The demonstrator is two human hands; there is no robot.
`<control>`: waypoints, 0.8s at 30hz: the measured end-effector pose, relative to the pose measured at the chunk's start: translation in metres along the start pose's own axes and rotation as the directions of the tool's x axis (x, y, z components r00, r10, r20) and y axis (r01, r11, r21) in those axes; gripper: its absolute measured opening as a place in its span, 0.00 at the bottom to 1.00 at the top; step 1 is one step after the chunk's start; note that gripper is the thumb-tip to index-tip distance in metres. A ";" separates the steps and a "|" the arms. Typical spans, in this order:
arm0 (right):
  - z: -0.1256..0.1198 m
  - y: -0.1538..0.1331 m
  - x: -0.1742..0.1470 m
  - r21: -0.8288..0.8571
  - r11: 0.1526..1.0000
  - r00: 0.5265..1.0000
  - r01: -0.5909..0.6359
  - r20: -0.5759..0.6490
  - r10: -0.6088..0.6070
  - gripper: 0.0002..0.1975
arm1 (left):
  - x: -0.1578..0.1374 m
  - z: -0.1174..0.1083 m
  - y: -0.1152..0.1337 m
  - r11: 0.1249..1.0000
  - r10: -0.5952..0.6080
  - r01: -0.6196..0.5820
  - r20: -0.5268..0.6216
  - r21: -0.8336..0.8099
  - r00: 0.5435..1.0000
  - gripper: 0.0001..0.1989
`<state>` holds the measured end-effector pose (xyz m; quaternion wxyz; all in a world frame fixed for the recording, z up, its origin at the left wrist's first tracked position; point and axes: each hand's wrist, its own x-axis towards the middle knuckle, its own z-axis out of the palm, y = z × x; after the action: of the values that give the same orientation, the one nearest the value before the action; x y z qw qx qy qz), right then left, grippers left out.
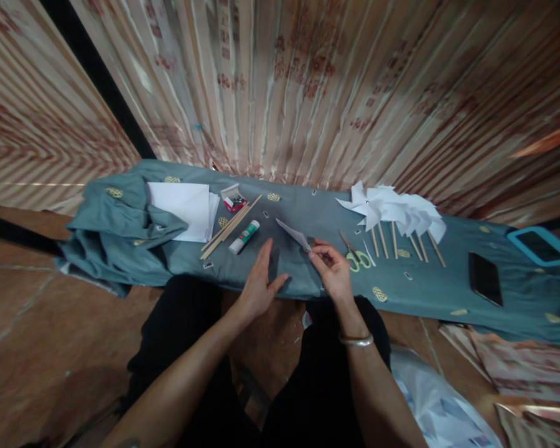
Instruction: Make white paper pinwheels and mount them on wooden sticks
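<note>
My right hand (332, 269) pinches the near end of a folded piece of white paper (295, 234), raised slightly over the cloth and seen almost edge-on. To its left, my left hand (260, 283) holds nothing, its thumb and fingers apart. A glue stick (244, 237) lies beyond the left hand, alongside several wooden sticks (226, 231). Just right of my right hand are green-handled scissors (356, 257) and a thin white paper strip (369, 253).
White paper pinwheels (378, 208) on sticks overlap in a row at the right. Stacked white paper (182, 205) and a small red-and-white box (234, 199) lie left. A dark phone (485, 278) and a blue-framed device (541, 246) sit far right on the green cloth (303, 200).
</note>
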<state>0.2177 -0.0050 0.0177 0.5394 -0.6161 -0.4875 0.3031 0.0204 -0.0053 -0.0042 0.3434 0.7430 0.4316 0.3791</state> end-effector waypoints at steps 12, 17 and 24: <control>0.006 0.003 0.004 -0.035 0.997 0.996 -0.070 -0.064 0.067 0.17 | 0.019 0.007 -0.001 1.000 -0.014 0.014 -0.025 -0.004 1.000 0.34; -0.006 0.009 0.012 -0.109 0.988 0.981 -0.111 -0.170 0.091 0.18 | 0.017 0.009 -0.003 0.999 -0.002 0.000 0.022 0.053 1.000 0.27; -0.014 0.016 0.015 -0.066 0.982 0.972 -0.176 -0.167 0.163 0.18 | 0.016 0.008 -0.005 0.992 0.058 -0.062 0.036 0.112 0.998 0.26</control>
<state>0.2393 0.0049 0.0082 0.5239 -0.6990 -0.3996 0.2778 0.0308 0.0098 -0.0077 0.2964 0.7799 0.4242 0.3520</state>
